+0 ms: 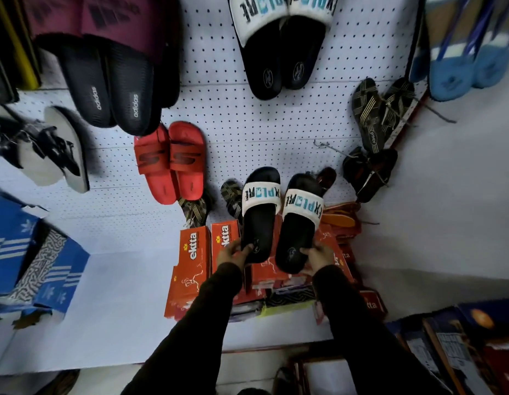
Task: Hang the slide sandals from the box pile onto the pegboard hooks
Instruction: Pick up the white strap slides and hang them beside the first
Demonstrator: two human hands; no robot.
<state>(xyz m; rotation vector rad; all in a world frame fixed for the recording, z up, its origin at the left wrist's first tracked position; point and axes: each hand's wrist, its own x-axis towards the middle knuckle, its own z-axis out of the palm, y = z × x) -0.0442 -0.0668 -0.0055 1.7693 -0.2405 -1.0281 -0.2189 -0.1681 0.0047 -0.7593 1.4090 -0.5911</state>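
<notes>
1. Left hand [234, 253] clamped on the heel of the left slide sandal [260, 212]; right hand [318, 256] likewise on the right slide sandal [300, 223].
2. Both raised above the orange box pile [195, 269], toes toward the pegboard [233, 115].
3. Heel grips, probably to leave the straps free for hooks.

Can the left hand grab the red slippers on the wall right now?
Probably not yet. The left hand is already holding a black slide. The red slippers hang uncovered up to its left, so the path itself looks free.
</notes>
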